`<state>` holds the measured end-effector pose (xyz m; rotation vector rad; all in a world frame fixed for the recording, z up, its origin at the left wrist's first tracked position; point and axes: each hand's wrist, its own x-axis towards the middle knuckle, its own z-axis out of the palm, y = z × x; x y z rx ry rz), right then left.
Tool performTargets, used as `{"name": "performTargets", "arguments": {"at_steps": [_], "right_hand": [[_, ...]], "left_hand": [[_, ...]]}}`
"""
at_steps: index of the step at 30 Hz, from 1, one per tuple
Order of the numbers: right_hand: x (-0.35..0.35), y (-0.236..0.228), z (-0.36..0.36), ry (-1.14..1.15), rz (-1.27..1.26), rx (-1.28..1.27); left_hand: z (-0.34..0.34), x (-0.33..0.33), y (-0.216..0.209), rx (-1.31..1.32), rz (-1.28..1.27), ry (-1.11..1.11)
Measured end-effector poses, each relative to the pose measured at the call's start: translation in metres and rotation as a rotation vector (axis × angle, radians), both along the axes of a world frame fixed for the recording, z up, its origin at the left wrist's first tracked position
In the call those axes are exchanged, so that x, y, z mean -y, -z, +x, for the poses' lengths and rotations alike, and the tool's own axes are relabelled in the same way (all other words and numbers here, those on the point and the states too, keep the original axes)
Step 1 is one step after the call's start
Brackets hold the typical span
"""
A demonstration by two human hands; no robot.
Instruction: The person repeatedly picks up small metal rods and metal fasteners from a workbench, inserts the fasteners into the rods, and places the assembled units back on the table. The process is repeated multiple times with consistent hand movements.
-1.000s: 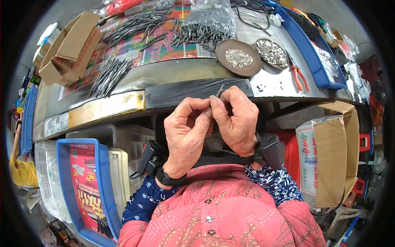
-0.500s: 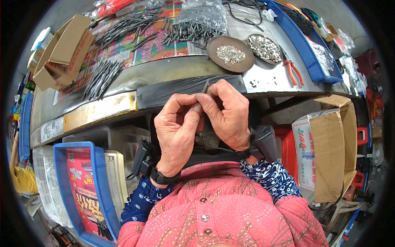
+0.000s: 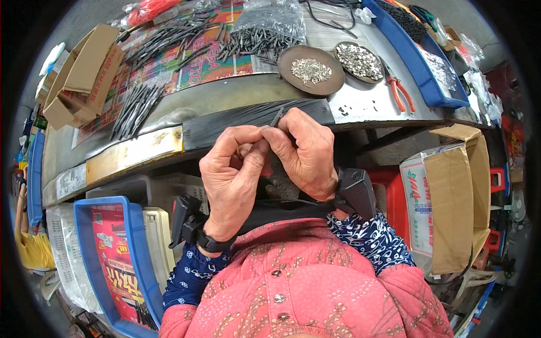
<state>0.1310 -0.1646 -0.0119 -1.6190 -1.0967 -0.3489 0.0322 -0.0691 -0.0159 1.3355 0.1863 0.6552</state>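
Both hands meet at the front edge of the workbench. My right hand (image 3: pixel 304 155) is closed on a thin black strip (image 3: pixel 276 116), whose far end pokes out past the fingers. Pinched together at its near side are the fingertips of my left hand (image 3: pixel 234 172); they touch the right fingertips, and whatever lies between them is too small to make out. Just beyond stand a brown plate (image 3: pixel 285 66) of small silver metal pieces (image 3: pixel 311 71) and a smaller dish (image 3: pixel 338 55) of shiny flat silver parts (image 3: pixel 360 61). Red-handled pliers (image 3: pixel 399 93) rest to the right.
Piles of black strips (image 3: pixel 137 110) lie on the bench, some under a clear plastic bag (image 3: pixel 270 18). An open cardboard box (image 3: pixel 84 73) stands at left, a blue tray (image 3: pixel 451 97) at right. Below are a blue bin (image 3: pixel 79 225) and another carton (image 3: pixel 451 208).
Both hands have shifted slightly left in the picture, still together. The pinch on the strip looks much the same, and the bench things keep their places.
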Motion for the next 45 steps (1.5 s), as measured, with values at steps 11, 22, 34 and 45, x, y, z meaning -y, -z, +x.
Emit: {"name": "performTargets", "arguments": {"at_steps": [11, 22, 34, 45], "right_hand": [[-0.004, 0.005, -0.004, -0.022, 0.026, -0.063], [-0.004, 0.002, -0.002, 0.077, -0.017, -0.003], [0.002, 0.005, 0.010, -0.040, -0.009, 0.015], [0.038, -0.003, 0.070, 0.360, -0.280, 0.318]], "left_hand": [[-0.005, 0.001, -0.004, -0.053, -0.065, 0.011], [0.003, 0.016, -0.002, 0.079, -0.153, -0.010], [0.005, -0.009, -0.001, -0.064, 0.269, -0.144], [-0.004, -0.128, -0.013, -0.326, 1.266, -0.606]]}}
